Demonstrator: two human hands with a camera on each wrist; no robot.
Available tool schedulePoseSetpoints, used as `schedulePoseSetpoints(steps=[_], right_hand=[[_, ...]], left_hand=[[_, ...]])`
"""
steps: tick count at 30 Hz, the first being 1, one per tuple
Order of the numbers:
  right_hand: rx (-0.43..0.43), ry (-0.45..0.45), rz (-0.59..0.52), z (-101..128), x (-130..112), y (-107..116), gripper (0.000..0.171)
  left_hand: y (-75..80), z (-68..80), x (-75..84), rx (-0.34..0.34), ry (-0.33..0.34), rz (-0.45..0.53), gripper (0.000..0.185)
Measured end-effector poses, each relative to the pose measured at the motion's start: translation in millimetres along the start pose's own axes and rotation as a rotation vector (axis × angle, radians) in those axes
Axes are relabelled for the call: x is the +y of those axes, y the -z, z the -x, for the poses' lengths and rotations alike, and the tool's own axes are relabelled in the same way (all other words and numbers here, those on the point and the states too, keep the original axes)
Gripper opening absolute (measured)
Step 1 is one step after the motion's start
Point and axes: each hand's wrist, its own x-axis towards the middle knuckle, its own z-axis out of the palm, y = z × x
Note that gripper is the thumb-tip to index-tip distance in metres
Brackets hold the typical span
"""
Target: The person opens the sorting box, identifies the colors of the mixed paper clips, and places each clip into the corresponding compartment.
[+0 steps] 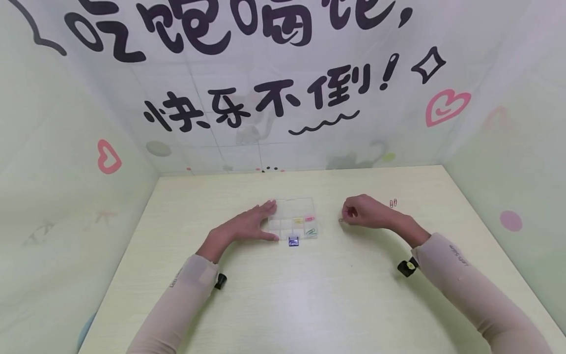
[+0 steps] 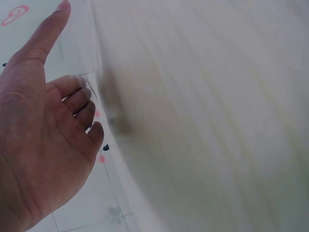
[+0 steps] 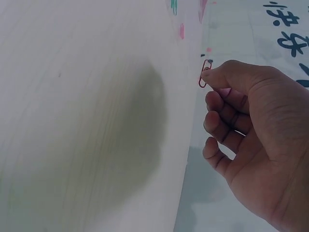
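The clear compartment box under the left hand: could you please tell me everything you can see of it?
The compartment box is a small, flat organiser of clear plastic, split into a grid of little cells. It lies level on the pale table. Some right-hand cells hold coloured paper clips: yellow, pink and green. A small blue item sits at its near edge. The left hand rests against its left side, fingers straight.

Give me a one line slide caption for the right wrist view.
Right hand pinches a small red wire paper clip at its fingertips above the pale wooden table.
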Motion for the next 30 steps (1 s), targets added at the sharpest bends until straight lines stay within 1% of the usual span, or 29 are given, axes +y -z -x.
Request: schedulePoseSetpoints(steps=[10,16,22,30], right_hand=[[0.0,0.003,0.003,-27.2,-21.4,-18.2,0.011],[0.005,0.04,0.01,-42.0,-35.7,-28.6,0.009],[0.013,0.069,0.029,-53.6,-50.2,-38.8,0.005],[0.0,0.06,0.044,-65.8,-59.2,-53.9,0.004]], left_hand=[[-0.1,-0.9,-0.9,-0.004,0.004,-0.005,0.111],[0.2,-0.6,-0.4,-0.007,0.011,-0.004,0.111],[0.8,-1.8,-0.5,-0.009,0.016,-0.013,0.111],[0.7,-2.1,-1.5,0.0,0.014,-0.017,0.111]])
